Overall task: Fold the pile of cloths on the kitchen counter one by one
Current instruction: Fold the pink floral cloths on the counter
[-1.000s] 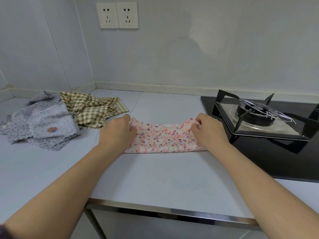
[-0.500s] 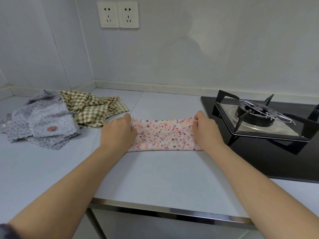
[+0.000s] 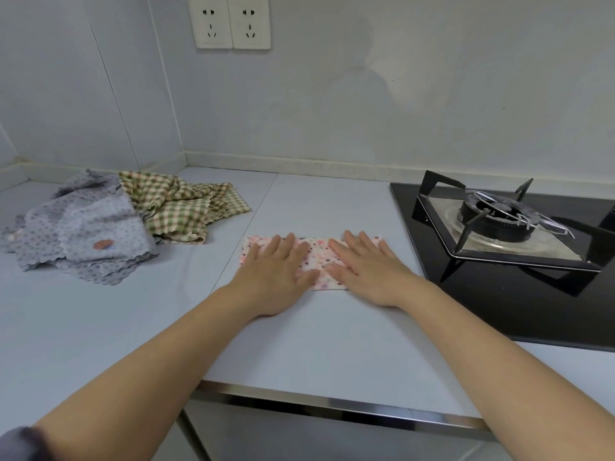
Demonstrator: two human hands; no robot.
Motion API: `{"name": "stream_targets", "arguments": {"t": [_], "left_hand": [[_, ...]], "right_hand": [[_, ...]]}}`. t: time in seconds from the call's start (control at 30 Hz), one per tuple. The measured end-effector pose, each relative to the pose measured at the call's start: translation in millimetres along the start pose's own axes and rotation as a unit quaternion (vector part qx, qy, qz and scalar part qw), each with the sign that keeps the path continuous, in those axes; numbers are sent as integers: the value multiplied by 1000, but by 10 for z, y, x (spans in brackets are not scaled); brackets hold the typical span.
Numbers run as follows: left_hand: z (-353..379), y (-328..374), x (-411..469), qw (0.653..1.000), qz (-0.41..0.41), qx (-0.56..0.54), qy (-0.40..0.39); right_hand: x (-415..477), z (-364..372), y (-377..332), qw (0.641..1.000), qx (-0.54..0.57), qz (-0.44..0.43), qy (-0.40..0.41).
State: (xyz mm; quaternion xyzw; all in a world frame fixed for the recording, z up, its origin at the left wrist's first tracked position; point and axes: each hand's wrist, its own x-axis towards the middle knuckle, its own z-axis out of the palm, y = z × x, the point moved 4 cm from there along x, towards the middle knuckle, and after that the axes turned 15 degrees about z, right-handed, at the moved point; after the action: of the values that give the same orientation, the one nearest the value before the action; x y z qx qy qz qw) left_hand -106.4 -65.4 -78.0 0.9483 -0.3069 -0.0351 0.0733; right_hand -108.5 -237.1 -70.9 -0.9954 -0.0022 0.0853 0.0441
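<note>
A pink speckled cloth (image 3: 317, 257) lies folded into a narrow strip on the white counter (image 3: 299, 344). My left hand (image 3: 274, 272) presses flat on its left half, fingers straight. My right hand (image 3: 364, 267) presses flat on its right half, fingers spread. Between and beyond the hands only small patches of the cloth show. At the left lies a crumpled pile: a grey dotted cloth (image 3: 83, 234) and a green checked cloth (image 3: 181, 207) behind it.
A black gas hob (image 3: 499, 294) with a burner and pan stand (image 3: 499, 221) fills the right side, close to my right hand. Two wall sockets (image 3: 229, 23) hang above. The counter's metal front edge (image 3: 332, 402) runs below my forearms.
Both hands let go of the cloth's ends, moved inward and now lie flat on top of it. The cloth looks flatter and shorter than before.
</note>
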Motion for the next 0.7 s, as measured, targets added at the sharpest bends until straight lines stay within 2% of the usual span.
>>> {"name": "stream_targets", "arguments": {"t": [0.17, 0.2, 0.27, 0.33, 0.37, 0.43, 0.5, 0.63, 0.7], "left_hand": [[-38, -74, -31, 998, -60, 11, -34], [-40, -74, -44, 997, -72, 15, -31], [-44, -55, -62, 994, -95, 50, -15], [-136, -28, -71, 985, -112, 128, 38], [-218, -21, -83, 977, -115, 160, 84], [-388, -53, -127, 963, -116, 157, 184], [-475, -142, -166, 955, -102, 120, 250], [-453, -186, -173, 952, -20, 80, 296], [-410, -204, -157, 952, 3, 34, 304]], "right_hand": [[20, -9, 112, 997, 1, 77, -2], [14, -31, 144, 995, -10, 98, 21], [-36, -126, 149, 987, -29, 102, 120], [-108, -224, 77, 977, 24, 51, 206], [-136, -250, 34, 974, 52, 32, 217], [-113, -227, -13, 978, 53, 17, 200], [-61, -171, 7, 983, 46, 15, 177], [-88, -229, 19, 975, 83, -17, 204], [-107, -225, -19, 977, 100, -25, 186]]}}
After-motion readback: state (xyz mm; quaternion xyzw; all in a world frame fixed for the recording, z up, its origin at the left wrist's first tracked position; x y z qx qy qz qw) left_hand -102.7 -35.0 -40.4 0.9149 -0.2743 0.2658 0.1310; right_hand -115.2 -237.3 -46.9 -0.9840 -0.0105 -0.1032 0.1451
